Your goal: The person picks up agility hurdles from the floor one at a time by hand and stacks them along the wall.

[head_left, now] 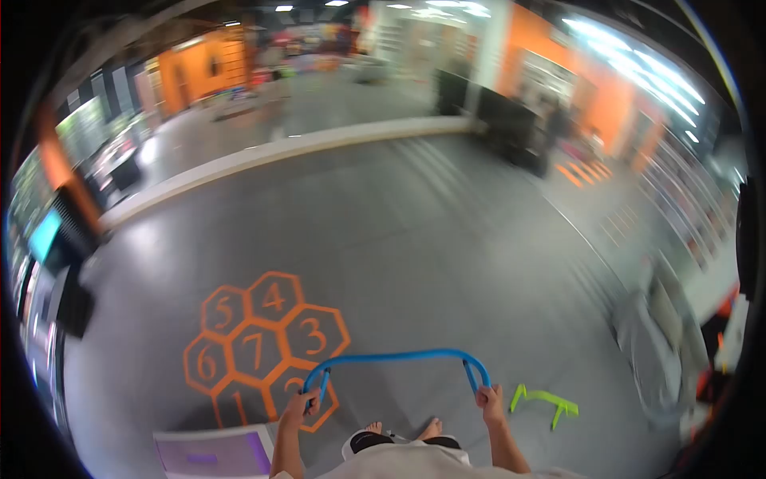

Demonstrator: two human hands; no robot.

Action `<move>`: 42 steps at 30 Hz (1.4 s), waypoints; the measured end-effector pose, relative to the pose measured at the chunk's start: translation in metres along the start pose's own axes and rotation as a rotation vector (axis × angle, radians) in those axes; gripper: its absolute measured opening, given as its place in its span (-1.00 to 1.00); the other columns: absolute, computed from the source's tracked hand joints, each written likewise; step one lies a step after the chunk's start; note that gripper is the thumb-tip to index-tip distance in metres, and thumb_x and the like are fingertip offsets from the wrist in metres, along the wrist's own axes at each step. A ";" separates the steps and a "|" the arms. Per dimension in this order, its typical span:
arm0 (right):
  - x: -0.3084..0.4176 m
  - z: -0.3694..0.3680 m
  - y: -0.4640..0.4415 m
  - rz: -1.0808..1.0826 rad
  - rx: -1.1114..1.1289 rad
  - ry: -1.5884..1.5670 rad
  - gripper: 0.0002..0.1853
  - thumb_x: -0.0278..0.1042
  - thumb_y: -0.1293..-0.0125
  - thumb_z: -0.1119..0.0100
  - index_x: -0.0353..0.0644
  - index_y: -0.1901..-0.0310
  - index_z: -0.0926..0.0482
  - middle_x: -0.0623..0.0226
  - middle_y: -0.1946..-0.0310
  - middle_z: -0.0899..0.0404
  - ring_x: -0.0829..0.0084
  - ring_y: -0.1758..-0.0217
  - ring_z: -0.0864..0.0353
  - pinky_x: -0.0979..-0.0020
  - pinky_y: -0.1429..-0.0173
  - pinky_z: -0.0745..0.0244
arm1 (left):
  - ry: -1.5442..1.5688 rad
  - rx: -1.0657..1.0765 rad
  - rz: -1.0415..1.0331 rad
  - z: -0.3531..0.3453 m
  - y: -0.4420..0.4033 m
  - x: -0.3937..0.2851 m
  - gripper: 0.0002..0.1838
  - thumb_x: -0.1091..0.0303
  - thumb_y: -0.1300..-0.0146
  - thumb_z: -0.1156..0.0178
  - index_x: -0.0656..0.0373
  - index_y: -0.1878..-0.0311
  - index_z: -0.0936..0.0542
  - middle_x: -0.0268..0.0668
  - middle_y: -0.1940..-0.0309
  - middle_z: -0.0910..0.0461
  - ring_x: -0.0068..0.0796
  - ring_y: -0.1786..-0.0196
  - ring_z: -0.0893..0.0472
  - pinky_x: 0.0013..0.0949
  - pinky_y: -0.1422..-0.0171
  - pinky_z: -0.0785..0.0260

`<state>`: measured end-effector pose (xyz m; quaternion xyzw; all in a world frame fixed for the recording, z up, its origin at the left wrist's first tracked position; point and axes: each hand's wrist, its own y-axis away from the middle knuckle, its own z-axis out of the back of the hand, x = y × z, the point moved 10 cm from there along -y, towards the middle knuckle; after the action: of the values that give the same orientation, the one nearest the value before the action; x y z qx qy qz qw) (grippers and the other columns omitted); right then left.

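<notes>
A blue curved bar frame is held out over the grey floor in front of my body. My left hand is closed around its left end, above the orange number markings. At its right end my right hand grips the tube, with the fingers wrapped round it. Short blue legs hang near both hands. A small lime green frame stands on the floor just right of my right hand. My bare feet show below the bar.
Orange numbered hexagons mark the floor at the left. A white and purple box is at the lower left. At the right lies a grey cushioned seat. A large mirror with a white base edge spans the back.
</notes>
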<state>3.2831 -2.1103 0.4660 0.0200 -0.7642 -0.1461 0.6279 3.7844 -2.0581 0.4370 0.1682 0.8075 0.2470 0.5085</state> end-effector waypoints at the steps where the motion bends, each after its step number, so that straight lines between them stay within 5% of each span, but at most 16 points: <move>1: 0.005 0.018 0.021 0.032 -0.090 0.001 -0.63 -0.32 -0.22 -0.17 -0.07 0.70 -0.29 0.48 0.76 -0.23 0.62 0.71 -0.14 0.47 0.59 0.06 | -0.033 0.069 -0.024 -0.017 -0.011 -0.006 -0.69 0.34 -0.30 -0.23 0.11 0.54 -0.39 -0.36 0.72 -0.32 -0.52 0.68 -0.33 -0.42 0.55 -0.11; 5: 0.039 0.097 0.114 0.220 -0.539 -0.032 -0.64 -0.35 -0.24 -0.19 -0.05 0.65 -0.28 0.53 0.73 -0.22 0.66 0.69 -0.13 0.48 0.59 0.06 | -0.138 0.295 -0.136 -0.118 -0.043 -0.029 -0.74 0.36 -0.27 -0.23 0.11 0.51 -0.42 -0.40 0.71 -0.32 -0.57 0.68 -0.32 -0.45 0.56 -0.09; 11: 0.063 0.212 0.302 0.487 -0.910 -0.274 -0.62 -0.39 -0.21 -0.26 -0.08 0.66 -0.28 0.58 0.72 -0.22 0.72 0.69 -0.10 0.54 0.58 0.10 | -0.308 0.731 -0.118 -0.312 -0.011 0.009 -0.79 0.35 -0.25 -0.25 0.11 0.46 -0.44 -0.44 0.73 -0.28 -0.63 0.70 -0.25 -0.47 0.58 -0.04; 15: 0.059 0.260 0.465 0.524 -1.183 -0.068 -0.65 -0.42 -0.22 -0.21 -0.06 0.67 -0.32 0.57 0.75 -0.17 0.71 0.71 -0.06 0.53 0.59 0.14 | -0.412 1.052 -0.005 -0.427 0.057 0.091 -0.77 0.33 -0.26 -0.27 0.09 0.46 -0.43 -0.49 0.75 -0.24 -0.67 0.71 -0.22 -0.50 0.60 0.03; 21: -0.012 0.310 0.720 0.454 -1.788 -0.160 -0.52 -0.47 -0.22 -0.26 -0.03 0.76 -0.23 0.62 0.78 -0.15 0.74 0.72 -0.02 0.50 0.59 0.16 | -0.644 1.161 0.064 -0.542 0.213 0.260 -0.73 0.36 -0.30 -0.28 0.09 0.47 -0.41 -0.52 0.75 -0.23 -0.73 0.72 -0.18 -0.50 0.64 0.07; 28: -0.074 0.264 0.919 0.483 -2.096 -0.141 -0.54 -0.44 -0.26 -0.24 -0.01 0.72 -0.22 0.62 0.77 -0.14 0.74 0.72 0.00 0.48 0.57 0.22 | -0.805 1.392 0.148 -0.603 0.376 0.418 -0.66 0.40 -0.34 -0.17 0.03 0.56 -0.32 -0.54 0.79 -0.14 -0.72 0.75 -0.12 -0.51 0.64 0.07; 36: -0.175 0.131 1.018 0.459 -2.548 -0.465 -0.58 -0.41 -0.26 -0.27 -0.07 0.70 -0.30 0.63 0.76 -0.15 0.74 0.73 0.01 0.50 0.58 0.21 | -1.031 1.834 0.169 -0.617 0.533 0.561 -0.72 0.37 -0.33 -0.18 0.06 0.52 -0.39 -0.55 0.78 -0.16 -0.72 0.75 -0.13 -0.48 0.65 0.07; 39: -0.178 0.103 1.032 0.389 -2.618 -0.618 -0.74 -0.33 -0.33 -0.23 -0.21 0.50 -0.53 0.62 0.74 -0.16 0.74 0.73 -0.01 0.52 0.58 0.17 | -1.148 1.932 0.113 -0.615 0.593 0.606 -0.75 0.30 -0.38 -0.16 0.12 0.45 -0.49 -0.55 0.76 -0.17 -0.72 0.72 -0.15 -0.48 0.63 0.07; 42: -0.163 0.098 1.048 0.493 -2.690 -0.652 -0.70 -0.22 -0.45 -0.08 -0.33 0.21 -0.62 0.60 0.72 -0.18 0.74 0.69 -0.08 0.55 0.56 0.07 | -1.230 2.033 0.242 -0.615 0.638 0.658 -0.73 0.21 -0.43 -0.11 0.19 0.31 -0.58 -0.55 0.74 -0.19 -0.73 0.70 -0.17 -0.50 0.60 0.06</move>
<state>3.3833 -1.0534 0.5547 -0.7550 -0.1349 -0.6411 -0.0274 2.9610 -1.3300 0.5372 0.6588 0.2331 -0.5809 0.4174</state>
